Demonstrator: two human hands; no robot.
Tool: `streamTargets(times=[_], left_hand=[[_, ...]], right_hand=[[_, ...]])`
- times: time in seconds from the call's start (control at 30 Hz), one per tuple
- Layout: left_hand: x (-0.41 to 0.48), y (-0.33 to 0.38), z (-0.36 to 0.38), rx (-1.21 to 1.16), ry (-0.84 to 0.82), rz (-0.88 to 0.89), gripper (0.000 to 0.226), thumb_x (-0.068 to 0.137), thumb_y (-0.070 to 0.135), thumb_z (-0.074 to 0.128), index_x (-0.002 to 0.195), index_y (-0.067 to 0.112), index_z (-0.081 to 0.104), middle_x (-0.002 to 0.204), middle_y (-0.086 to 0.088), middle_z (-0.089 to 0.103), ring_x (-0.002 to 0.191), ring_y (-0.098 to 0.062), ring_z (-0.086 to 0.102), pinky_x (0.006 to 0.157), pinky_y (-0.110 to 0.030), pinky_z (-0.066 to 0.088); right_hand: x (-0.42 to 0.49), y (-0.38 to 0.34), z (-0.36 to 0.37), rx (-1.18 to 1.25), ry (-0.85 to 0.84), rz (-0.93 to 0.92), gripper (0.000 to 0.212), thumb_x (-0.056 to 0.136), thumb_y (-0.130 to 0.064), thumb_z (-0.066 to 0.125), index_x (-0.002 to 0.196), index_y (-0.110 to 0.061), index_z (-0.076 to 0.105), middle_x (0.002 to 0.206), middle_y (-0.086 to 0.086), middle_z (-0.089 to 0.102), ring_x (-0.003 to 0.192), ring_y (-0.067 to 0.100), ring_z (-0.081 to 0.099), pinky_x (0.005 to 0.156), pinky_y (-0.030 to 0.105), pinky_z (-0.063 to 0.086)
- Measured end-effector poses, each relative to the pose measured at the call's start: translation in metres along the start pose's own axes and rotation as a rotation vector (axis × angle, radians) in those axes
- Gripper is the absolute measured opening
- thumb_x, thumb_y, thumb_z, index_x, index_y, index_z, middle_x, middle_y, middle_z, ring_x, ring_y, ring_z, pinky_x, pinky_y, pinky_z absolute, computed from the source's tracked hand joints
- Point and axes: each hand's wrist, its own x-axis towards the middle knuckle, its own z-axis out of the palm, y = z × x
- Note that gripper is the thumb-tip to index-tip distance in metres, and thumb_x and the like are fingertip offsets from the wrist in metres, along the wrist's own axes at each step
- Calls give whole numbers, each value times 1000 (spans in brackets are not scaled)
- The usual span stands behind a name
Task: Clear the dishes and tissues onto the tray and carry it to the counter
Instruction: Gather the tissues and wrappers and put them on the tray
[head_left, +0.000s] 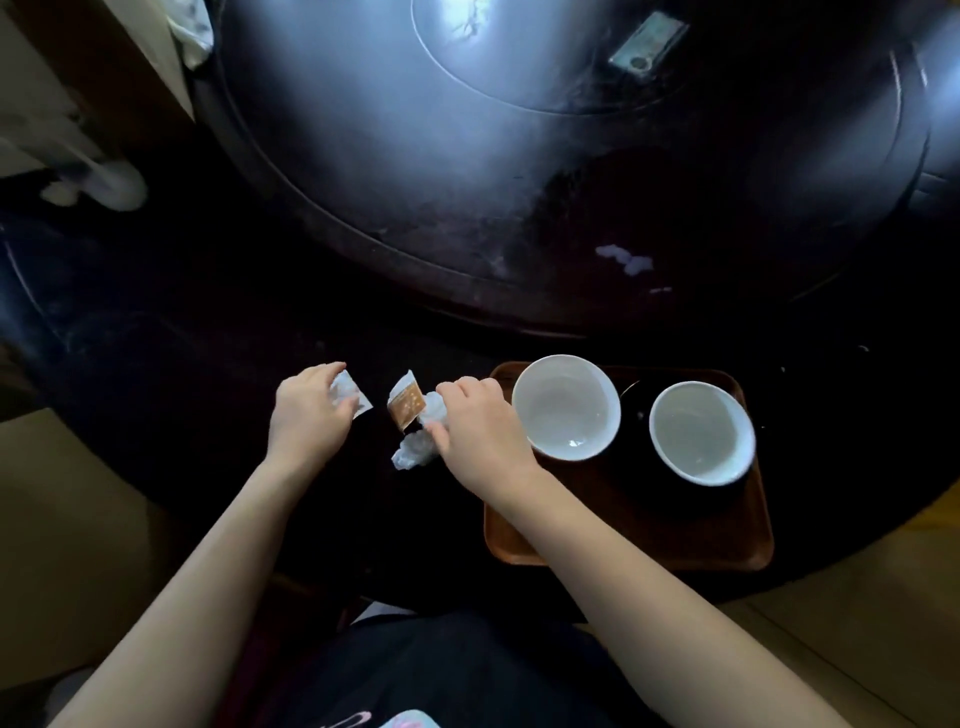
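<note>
Nearest to us, our two bare forearms reach out over the dark table, above a lap in dark clothing at the bottom of the view. Our left hand is curled around a small pale wrapper, pinching it between thumb and fingers just above the tabletop. Just beside it, our right hand is closed on a wad of white tissue, with an orange-and-white packet sticking out from the same grasp on its left side. Directly below that hand lies another crumpled tissue on the table; whether the fingers touch it we cannot tell. To the right of our right wrist sits the brown wooden tray, its near edge close to the table's rim and our forearm crossing its left corner. On the tray stand two white bowls: the left bowl is just beside our right hand's knuckles, and the right bowl stands near it, apart by a narrow dark gap. Both bowls are upright and show pale, empty-looking insides. Farther out rises a large round turntable, dark and glossy with window glare across it. On its near right part lies a small white scrap, and near its far edge rests a greenish rectangular object, too blurred to name.
</note>
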Motion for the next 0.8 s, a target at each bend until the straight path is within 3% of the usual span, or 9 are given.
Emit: streamTargets(times=[0.2, 0.37, 0.53, 0.8], left_hand=[[0, -29, 11, 72, -26, 4, 54, 84, 17, 63, 135, 12, 47, 134, -10, 51, 128, -26, 41, 102, -40, 39], [8, -37, 10, 59, 19, 23, 50, 85, 21, 63, 132, 12, 50, 136, -10, 49, 130, -28, 39, 106, -41, 34], [19, -38, 8, 89, -13, 51, 45, 83, 19, 65, 126, 10, 54, 119, -14, 55, 115, -30, 45, 98, -40, 39], [38, -36, 1, 87, -165, 44, 32, 81, 16, 66, 110, 6, 56, 114, -13, 56, 110, -29, 50, 88, -37, 46]], right_hand=[[2, -8, 36, -29, -32, 46, 41, 90, -32, 53, 125, -13, 45, 122, 6, 50, 111, 25, 41, 90, 35, 41], [2, -9, 54, -25, 76, 87, 49, 85, -23, 60, 131, -16, 43, 127, 4, 48, 116, 25, 41, 96, 36, 36], [-1, -7, 62, -67, 132, 74, 60, 75, -23, 72, 129, -13, 47, 121, 6, 54, 111, 28, 47, 92, 39, 40], [6, -6, 69, 21, 259, 97, 19, 75, -5, 64, 94, -11, 65, 90, 10, 62, 83, 31, 54, 72, 38, 43]])
